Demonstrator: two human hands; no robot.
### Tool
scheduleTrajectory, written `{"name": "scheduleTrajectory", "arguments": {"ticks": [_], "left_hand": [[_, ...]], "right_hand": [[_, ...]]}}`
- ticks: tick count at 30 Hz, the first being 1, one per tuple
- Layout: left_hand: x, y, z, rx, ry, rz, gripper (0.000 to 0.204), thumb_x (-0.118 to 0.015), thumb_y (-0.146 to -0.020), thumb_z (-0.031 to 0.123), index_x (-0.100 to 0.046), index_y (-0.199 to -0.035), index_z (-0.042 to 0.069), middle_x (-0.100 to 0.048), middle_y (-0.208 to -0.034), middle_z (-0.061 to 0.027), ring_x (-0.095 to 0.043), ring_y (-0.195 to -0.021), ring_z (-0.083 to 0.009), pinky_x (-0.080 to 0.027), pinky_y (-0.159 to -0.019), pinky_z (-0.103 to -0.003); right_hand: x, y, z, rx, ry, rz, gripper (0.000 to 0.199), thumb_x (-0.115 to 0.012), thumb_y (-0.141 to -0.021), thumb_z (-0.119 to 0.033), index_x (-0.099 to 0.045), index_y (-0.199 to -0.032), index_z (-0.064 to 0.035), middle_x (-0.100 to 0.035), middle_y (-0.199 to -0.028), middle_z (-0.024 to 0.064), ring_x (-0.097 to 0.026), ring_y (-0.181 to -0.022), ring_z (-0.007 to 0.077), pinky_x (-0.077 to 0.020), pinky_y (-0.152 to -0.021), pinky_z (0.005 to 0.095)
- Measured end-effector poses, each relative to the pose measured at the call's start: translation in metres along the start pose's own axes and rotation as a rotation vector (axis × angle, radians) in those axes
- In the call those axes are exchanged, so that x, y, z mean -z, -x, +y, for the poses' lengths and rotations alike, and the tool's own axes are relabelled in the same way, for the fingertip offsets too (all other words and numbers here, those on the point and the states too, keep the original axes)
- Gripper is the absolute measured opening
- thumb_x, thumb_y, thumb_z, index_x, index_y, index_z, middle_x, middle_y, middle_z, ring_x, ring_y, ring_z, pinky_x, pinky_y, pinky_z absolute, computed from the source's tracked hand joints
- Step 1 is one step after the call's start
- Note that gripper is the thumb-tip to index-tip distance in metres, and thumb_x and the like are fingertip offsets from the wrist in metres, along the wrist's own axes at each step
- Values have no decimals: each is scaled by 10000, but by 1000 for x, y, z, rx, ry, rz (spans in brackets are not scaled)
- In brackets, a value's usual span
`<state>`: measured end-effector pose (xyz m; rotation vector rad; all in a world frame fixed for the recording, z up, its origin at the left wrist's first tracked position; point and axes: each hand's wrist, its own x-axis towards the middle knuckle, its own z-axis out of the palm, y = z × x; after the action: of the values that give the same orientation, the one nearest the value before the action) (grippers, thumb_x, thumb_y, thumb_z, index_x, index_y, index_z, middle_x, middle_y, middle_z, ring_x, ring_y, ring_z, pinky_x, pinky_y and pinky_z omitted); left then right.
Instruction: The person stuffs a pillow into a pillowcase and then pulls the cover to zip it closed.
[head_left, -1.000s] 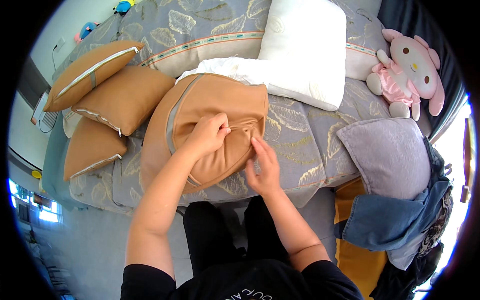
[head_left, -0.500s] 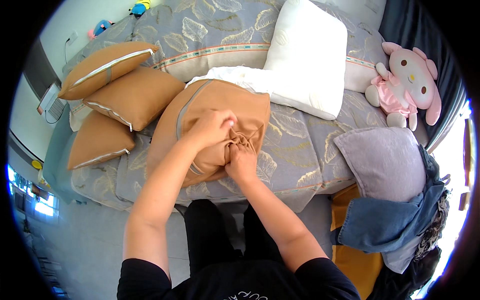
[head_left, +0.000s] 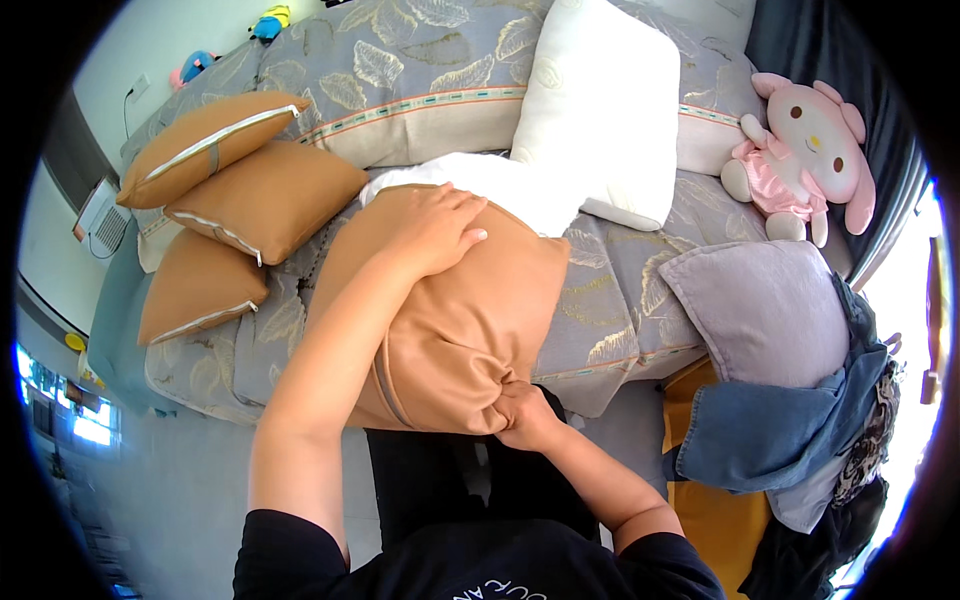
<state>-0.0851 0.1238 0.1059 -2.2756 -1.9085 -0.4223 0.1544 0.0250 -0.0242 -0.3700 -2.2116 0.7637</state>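
A brown cushion cover [head_left: 460, 320] with a grey strip lies in front of me and hangs over the sofa's front edge. From its far end a white inner cushion [head_left: 515, 185] sticks out. My left hand [head_left: 440, 230] rests on top of the cover near that far end, its fingers stretched out. At the near right corner my right hand [head_left: 528, 415] is closed on bunched brown fabric, and creases run out from its grip. What lies inside the cover under my hands is hidden.
Several brown zipped cushions [head_left: 270, 195] are piled at the left. Behind stands a large white pillow [head_left: 600, 110]. At the right sit a pink plush toy [head_left: 800, 150], a grey cushion [head_left: 765, 310] and blue denim [head_left: 760, 435]. The patterned sofa [head_left: 600, 290] lies beneath.
My right hand has pulled the bunched fabric nearer, and the cover has stretched out toward me. My left hand has moved farther away and flattened on the cover. More of the white inner cushion shows.
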Motion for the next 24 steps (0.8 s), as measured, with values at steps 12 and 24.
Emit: {"name": "scheduleTrajectory", "arguments": {"ticks": [12,24], "left_hand": [[-40,-40,-48,153,-177,11,129,-647,-866,204,-669,-920,90,-633,-1074,-59,-516,-1141,-273,-321,-1048,-583],[-42,-19,-57,276,-287,236,125,-643,-863,185,-680,-885,68,-663,-995,-81,-563,-1059,-265,-334,-1004,-603]], "right_hand": [[-4,51,-27,-72,250,202,208,-660,-572,1,-648,-775,-42,-604,-759,106,-609,-742,309,-493,-689,412],[25,101,-36,-44,441,392,202,-712,-562,-9,-570,-704,-23,-555,-739,101,-537,-676,304,-397,-632,386]]}}
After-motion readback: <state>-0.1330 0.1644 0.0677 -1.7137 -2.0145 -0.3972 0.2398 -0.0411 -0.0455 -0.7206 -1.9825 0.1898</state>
